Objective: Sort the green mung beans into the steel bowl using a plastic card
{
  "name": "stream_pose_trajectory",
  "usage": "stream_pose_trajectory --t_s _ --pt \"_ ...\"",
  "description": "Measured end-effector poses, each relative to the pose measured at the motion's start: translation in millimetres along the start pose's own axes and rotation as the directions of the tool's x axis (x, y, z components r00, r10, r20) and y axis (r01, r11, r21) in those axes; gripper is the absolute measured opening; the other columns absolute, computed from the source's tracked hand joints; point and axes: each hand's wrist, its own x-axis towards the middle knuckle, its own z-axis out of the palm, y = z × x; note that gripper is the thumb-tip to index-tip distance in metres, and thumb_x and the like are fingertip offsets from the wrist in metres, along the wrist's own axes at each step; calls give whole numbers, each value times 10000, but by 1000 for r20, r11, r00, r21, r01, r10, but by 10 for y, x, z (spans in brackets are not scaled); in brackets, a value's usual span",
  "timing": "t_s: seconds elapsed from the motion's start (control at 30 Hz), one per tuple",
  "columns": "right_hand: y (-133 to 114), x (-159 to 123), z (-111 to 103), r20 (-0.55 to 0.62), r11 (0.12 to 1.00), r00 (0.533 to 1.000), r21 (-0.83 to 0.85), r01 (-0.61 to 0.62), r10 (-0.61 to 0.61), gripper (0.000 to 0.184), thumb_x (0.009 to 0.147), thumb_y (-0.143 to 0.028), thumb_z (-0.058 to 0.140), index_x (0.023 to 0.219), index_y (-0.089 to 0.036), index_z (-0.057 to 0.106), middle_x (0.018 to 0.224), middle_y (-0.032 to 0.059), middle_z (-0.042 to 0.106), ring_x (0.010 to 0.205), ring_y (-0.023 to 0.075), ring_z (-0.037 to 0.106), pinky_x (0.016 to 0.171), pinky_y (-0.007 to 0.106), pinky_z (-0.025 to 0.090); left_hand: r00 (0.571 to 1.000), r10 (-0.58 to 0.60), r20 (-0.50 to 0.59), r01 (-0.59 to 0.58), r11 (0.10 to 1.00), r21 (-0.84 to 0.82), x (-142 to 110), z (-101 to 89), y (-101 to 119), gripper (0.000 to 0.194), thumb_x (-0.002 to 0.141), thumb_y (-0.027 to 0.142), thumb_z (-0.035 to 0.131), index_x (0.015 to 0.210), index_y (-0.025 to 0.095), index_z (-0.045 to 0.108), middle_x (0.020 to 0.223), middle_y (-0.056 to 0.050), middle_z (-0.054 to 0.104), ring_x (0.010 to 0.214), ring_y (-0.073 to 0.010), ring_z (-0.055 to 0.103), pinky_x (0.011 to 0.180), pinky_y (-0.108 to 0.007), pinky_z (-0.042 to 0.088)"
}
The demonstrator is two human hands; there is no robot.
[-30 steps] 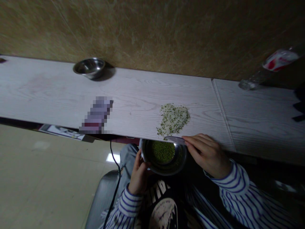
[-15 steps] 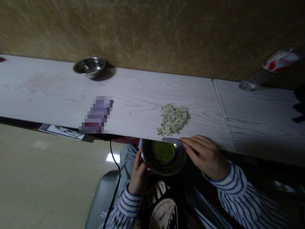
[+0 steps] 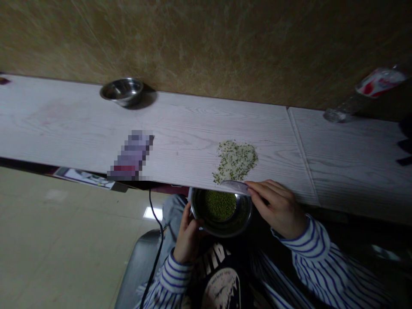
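Note:
My left hand (image 3: 188, 238) grips the left rim of a steel bowl (image 3: 246, 221), held just under the table's front edge. Green beans, which look like mung beans (image 3: 220, 205), cover the bowl's bottom. Between the thumb and fingers of my right hand (image 3: 278, 208) is a thin, flat, greyish scraper-like piece (image 3: 236, 186). It lies along the table edge above the bowl. Just beyond it, a spread of white grains mixed with green beans (image 3: 236, 161) rests on the tabletop.
A second steel bowl (image 3: 122, 92) stands by the wall at the back left. A blurred-out phone-like object (image 3: 131, 155) lies near the front edge. A clear plastic bottle (image 3: 370, 92) is at the far right. A black cable (image 3: 156, 257) hangs beside the grey seat (image 3: 135, 262).
My right hand has moved the flat piece slightly away from me, from over the bowl's rim onto the table edge. My left hand and the bowl stay put.

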Motion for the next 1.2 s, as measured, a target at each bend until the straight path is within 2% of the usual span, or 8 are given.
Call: stream_pose_trajectory --t_s 0.13,0.27,0.57,0.7,0.93,1.03,1.2 --pt "-19 16 10 -4 1000 1000 10 1 -1 186 905 -57 594 1051 -116 694 886 103 777 775 208 723 727 351 606 1000 -3 -13 3 1000 8 -3 -5 5 705 672 181 690 1360 270 562 1139 -66 694 834 -198 625 628 -274 551" --pt "-37 31 54 -3 1000 1000 8 -4 4 187 904 -58 592 1050 -110 698 880 105 776 769 208 725 728 348 605 1000 -3 -14 3 1000 3 -1 0 9 672 671 179 690 1329 264 583 1128 -70 697 844 -206 629 666 -303 576" --pt "87 79 80 -72 996 995 -54 -75 71 197 905 -71 569 1041 -111 706 863 114 777 750 221 734 706 350 602 1000 4 -13 -3 1000 14 5 4 46 724 663 170 686 1371 258 563 1100 -59 702 840 -199 632 631 -272 559" --pt "-6 73 50 -56 997 995 -9 -78 77 203 900 -72 582 1054 -126 703 873 106 778 757 211 735 711 338 603 1000 0 -6 0 1000 17 17 -16 25 720 673 174 682 1376 271 559 1112 -51 698 817 -193 623 634 -280 554" --pt "-190 91 127 2 997 999 64 -41 41 196 898 -61 580 1037 -122 703 863 96 776 760 208 729 722 349 607 1000 -1 18 1 1000 -17 30 -23 -6 679 683 177 677 1346 280 573 1249 -72 671 841 -194 628 770 -337 567" --pt "-141 92 141 -16 998 999 28 -50 51 200 897 -63 573 1035 -119 707 846 100 775 738 213 727 702 353 602 1000 -3 -5 3 1000 -12 20 -12 12 659 681 167 674 1324 279 585 1251 -68 669 891 -211 637 759 -328 569" --pt "-14 74 71 -47 994 995 -52 -94 91 204 896 -72 570 1034 -121 711 860 107 782 746 218 736 703 340 592 1000 -3 -21 3 1000 -12 3 15 47 631 662 166 698 1280 260 612 1140 -49 697 913 -212 643 690 -282 564"
